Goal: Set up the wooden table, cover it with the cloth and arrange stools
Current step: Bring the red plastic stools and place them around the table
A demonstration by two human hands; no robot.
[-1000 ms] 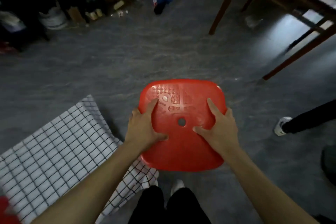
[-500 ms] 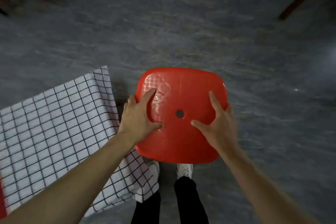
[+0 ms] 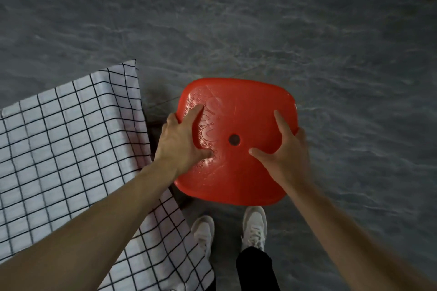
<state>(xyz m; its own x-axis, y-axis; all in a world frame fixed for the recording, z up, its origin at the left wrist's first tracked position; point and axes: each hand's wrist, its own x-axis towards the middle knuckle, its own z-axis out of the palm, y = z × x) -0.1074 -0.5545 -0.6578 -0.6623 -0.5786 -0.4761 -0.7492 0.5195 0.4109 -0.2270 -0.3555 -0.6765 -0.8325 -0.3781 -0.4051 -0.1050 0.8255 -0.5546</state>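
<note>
Thumb and forefinger of the left hand (image 3: 182, 142) and right hand (image 3: 287, 151) are spread on the red stool (image 3: 238, 125), its side edges gripped. Just beside the checked cloth (image 3: 71, 149), it is judged light, stiff, slick.

**View tips down over the stool**

The camera now looks almost straight down, so the wooden table legs, the clutter along the far wall and the other person's leg drop out of sight. The red stool (image 3: 238, 139) sits lower in view, closer to the checked cloth (image 3: 71, 149), with only a narrow gap between them. The person's white shoes (image 3: 254, 227) now show fully just below the seat, where a second ago they are mostly hidden.
</note>
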